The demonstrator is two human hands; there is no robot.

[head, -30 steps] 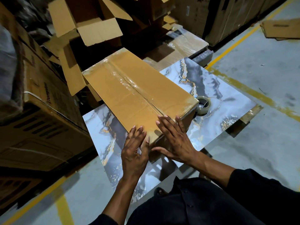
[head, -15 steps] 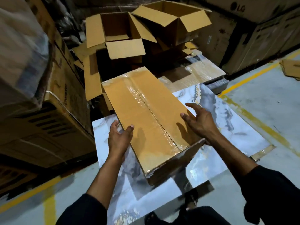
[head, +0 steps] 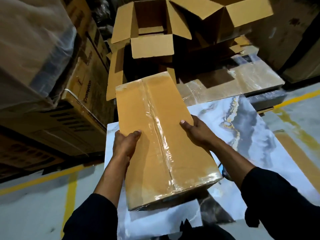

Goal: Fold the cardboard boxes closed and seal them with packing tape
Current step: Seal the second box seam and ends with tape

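A long closed cardboard box (head: pixel 161 129) fills the middle of the view, with clear packing tape running down its centre seam and across its near end. My left hand (head: pixel 124 144) grips its left side, thumb on top. On the opposite edge my right hand (head: pixel 197 131) holds the box, thumb on the top face and fingers hidden down the side. The box is raised above the marble-patterned board (head: pixel 242 135). No tape roll shows in this view.
Two open empty cardboard boxes (head: pixel 152 32) (head: pixel 225 16) stand behind, flaps up. A flat plastic-wrapped package (head: pixel 233 80) lies behind the board. Tall stacked cartons (head: pixel 52 101) wall the left side. Grey floor with yellow lines (head: pixel 71 196) lies around.
Both hands left the box's near end, moved to its long sides and gripped it. The box has swung lengthwise towards me and come up off the board.
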